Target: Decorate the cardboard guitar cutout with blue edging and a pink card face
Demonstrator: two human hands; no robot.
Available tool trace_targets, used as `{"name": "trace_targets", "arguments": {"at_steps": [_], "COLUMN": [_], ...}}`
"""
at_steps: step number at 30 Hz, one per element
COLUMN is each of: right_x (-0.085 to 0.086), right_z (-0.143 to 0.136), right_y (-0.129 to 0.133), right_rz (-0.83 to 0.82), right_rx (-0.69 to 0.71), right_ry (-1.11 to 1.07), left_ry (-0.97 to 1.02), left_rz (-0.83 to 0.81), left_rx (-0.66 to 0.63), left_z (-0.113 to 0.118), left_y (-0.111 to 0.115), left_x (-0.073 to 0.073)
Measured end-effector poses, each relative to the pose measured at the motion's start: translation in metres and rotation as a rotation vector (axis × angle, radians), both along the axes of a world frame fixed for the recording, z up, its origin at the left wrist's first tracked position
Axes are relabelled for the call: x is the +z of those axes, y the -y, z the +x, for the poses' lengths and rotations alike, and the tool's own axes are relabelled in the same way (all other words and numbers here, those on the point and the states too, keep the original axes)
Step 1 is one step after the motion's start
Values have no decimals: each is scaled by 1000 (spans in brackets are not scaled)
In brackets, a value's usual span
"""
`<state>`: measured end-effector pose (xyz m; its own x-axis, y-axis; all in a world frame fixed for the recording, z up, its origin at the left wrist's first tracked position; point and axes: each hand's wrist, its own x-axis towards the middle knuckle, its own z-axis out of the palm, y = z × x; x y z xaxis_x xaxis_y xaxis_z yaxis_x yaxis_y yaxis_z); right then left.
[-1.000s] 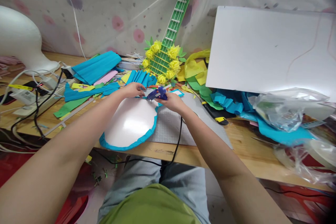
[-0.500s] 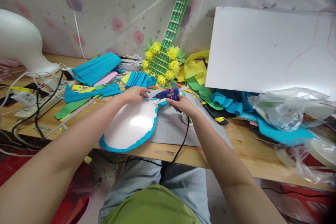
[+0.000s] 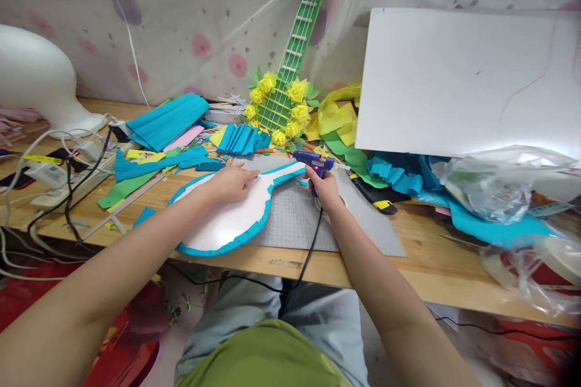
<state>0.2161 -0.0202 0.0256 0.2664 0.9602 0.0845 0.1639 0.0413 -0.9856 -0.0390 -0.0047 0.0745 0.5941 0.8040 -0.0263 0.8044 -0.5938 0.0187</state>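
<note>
A white guitar-shaped board with blue crepe paper along its edge lies on the table's front part, its neck pointing to the upper right. My left hand rests on the board near the base of the neck, fingers stretched out and touching the far edge. In my right hand is a dark blue hot glue gun with a small red light, held beside the end of the neck. Its nozzle points left, over the far side of the neck. The black cord hangs down from its handle.
A grey cutting mat lies partly under the board. Behind stands a green paper guitar with yellow flowers. Blue crepe paper and scraps lie left, a power strip beyond. A black-yellow cutter and white board are right.
The glue gun has moved right, away from the board's waist. My left hand has come lower onto the board, and the neck now shows more fully.
</note>
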Motion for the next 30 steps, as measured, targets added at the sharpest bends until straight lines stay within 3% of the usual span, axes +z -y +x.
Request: {"name": "trace_targets", "arguments": {"at_steps": [15,20,25,30], "right_x": [-4,-7,-6,-7], "right_z": [8,15,19,18], "right_y": [2,-1,-1,1], "right_rz": [-9,50,71,68], "right_rx": [-131,-189,-216,-262], "right_ry": [68,24,-50,-21], "left_ry": [-75,154,514,448], "left_rz": [182,253,288,157], "left_rx": [-77,-70,164,49], "left_z": [13,5,-3,-1], "left_y": [18,12,5,6], "left_x": [-1,-7,-1,-4]}}
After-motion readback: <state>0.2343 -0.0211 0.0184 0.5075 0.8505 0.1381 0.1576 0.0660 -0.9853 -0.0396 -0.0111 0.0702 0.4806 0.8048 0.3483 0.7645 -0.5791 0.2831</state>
